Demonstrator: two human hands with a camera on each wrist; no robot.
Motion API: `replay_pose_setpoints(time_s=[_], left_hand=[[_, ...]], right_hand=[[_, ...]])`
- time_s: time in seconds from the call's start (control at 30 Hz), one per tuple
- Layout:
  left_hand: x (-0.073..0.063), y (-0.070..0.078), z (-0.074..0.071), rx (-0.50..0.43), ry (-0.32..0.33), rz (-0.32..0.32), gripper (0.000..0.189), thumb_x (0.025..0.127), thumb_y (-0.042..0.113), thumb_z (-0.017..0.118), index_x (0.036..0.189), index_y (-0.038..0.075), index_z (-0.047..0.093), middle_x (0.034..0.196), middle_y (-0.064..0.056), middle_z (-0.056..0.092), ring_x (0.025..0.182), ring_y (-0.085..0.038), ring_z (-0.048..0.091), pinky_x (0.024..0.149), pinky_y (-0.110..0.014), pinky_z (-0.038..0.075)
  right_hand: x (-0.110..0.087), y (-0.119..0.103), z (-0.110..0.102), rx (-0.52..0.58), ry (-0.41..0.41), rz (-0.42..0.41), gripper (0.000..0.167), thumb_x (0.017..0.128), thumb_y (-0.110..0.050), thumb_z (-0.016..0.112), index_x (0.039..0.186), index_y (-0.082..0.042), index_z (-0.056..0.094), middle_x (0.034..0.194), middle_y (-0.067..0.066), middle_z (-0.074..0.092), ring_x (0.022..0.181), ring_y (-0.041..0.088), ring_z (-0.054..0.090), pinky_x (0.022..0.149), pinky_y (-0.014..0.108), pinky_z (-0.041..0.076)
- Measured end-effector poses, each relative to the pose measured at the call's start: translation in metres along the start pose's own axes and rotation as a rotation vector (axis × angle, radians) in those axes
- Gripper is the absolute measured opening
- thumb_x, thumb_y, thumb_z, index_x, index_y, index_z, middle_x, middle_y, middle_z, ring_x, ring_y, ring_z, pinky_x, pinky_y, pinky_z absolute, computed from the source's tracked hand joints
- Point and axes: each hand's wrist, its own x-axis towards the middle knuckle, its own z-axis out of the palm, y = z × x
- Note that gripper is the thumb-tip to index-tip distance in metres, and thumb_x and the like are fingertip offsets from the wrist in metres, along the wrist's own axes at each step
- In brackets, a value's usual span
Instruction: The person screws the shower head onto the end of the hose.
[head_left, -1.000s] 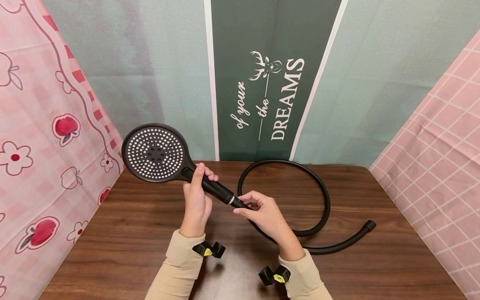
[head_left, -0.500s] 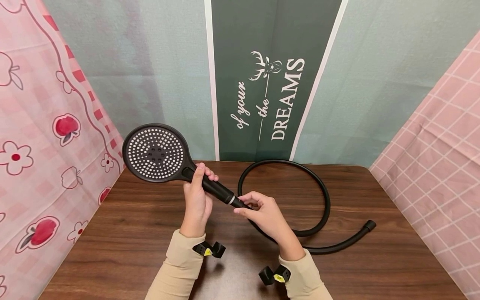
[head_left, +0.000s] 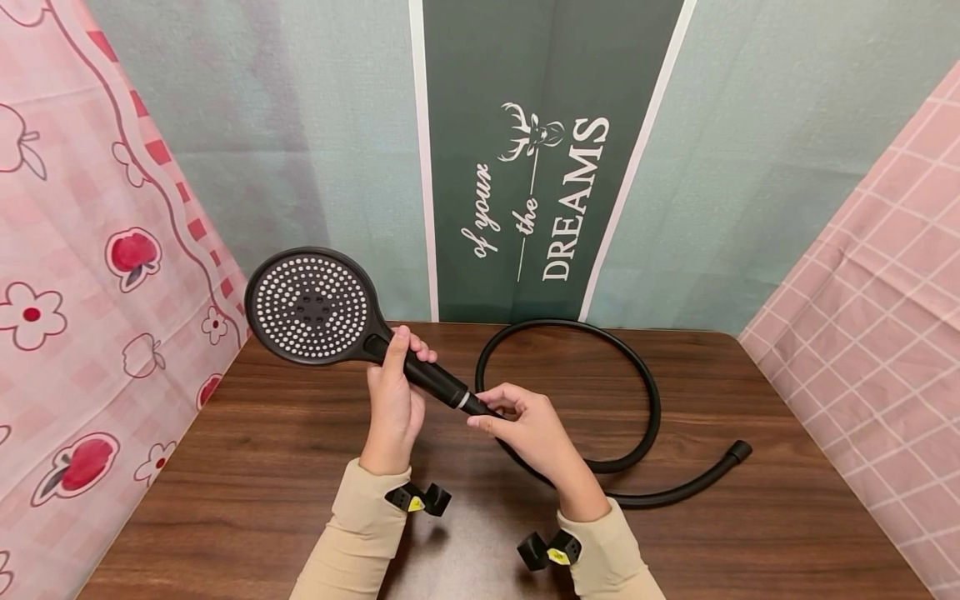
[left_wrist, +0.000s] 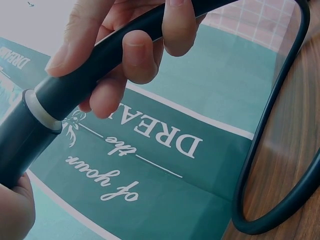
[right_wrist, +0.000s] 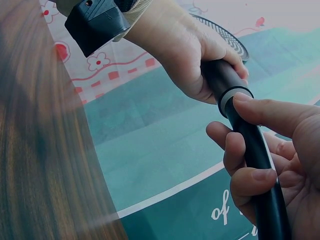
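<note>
A black handheld shower head [head_left: 311, 307] with white nozzles faces up at the left in the head view. My left hand [head_left: 394, 400] grips its handle, thumb along the top near the head. At the handle's lower end, a light ring [right_wrist: 229, 98] marks where the black hose's end fitting meets it. My right hand [head_left: 528, 425] holds that fitting between thumb and curled fingers, just below the ring. The rest of the black hose [head_left: 651, 392] loops on the table to the right, its free end fitting [head_left: 739, 452] lying apart. How far the fitting is threaded is hidden.
The brown wooden table [head_left: 285, 492] lies under both hands. A green printed cloth [head_left: 555, 50] hangs behind it. Pink patterned cloth [head_left: 67, 358] stands at the left and pink checked cloth [head_left: 885, 275] at the right. Black cameras [head_left: 534, 552] sit on both wrists.
</note>
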Motion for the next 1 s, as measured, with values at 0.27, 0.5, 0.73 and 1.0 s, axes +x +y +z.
replay_pose_setpoints(time_s=[0.27,0.5,0.73,1.0], left_hand=[[-0.0001,-0.0003,0.0003,-0.005,-0.002,-0.002,0.009,0.102,0.012,0.054,0.096,0.009,0.048,0.072,0.001,0.057,0.063,-0.009,0.056,0.066,-0.022,0.055],[-0.0002,-0.0005,0.0004,-0.006,0.003,-0.003,0.01,0.102,0.013,0.054,0.095,0.009,0.049,0.072,0.001,0.058,0.063,-0.009,0.056,0.065,-0.021,0.054],[0.0002,-0.001,0.0005,-0.017,0.001,0.002,0.009,0.101,0.012,0.055,0.095,0.009,0.049,0.072,0.001,0.058,0.062,-0.008,0.056,0.065,-0.021,0.054],[0.0002,-0.001,0.0006,-0.013,0.003,0.001,0.01,0.102,0.012,0.055,0.094,0.009,0.049,0.072,0.001,0.058,0.062,-0.008,0.056,0.065,-0.021,0.054]], right_hand=[[0.0015,0.0021,0.0003,-0.032,0.027,-0.063,0.036,0.079,-0.017,0.085,0.11,-0.009,0.069,0.096,0.01,0.073,0.077,0.006,0.063,0.069,0.021,0.053],[0.0014,0.0032,0.0006,-0.022,0.027,-0.047,0.031,0.079,-0.016,0.084,0.106,-0.009,0.07,0.093,0.011,0.074,0.077,0.008,0.063,0.069,0.021,0.052],[0.0004,0.0023,0.0007,-0.027,0.026,-0.044,0.027,0.08,-0.017,0.083,0.103,-0.01,0.071,0.091,0.009,0.075,0.074,0.008,0.061,0.064,0.021,0.051],[0.0002,0.0012,0.0004,-0.026,0.023,-0.031,0.025,0.081,-0.019,0.083,0.102,-0.01,0.072,0.091,0.01,0.076,0.073,0.009,0.06,0.062,0.021,0.049]])
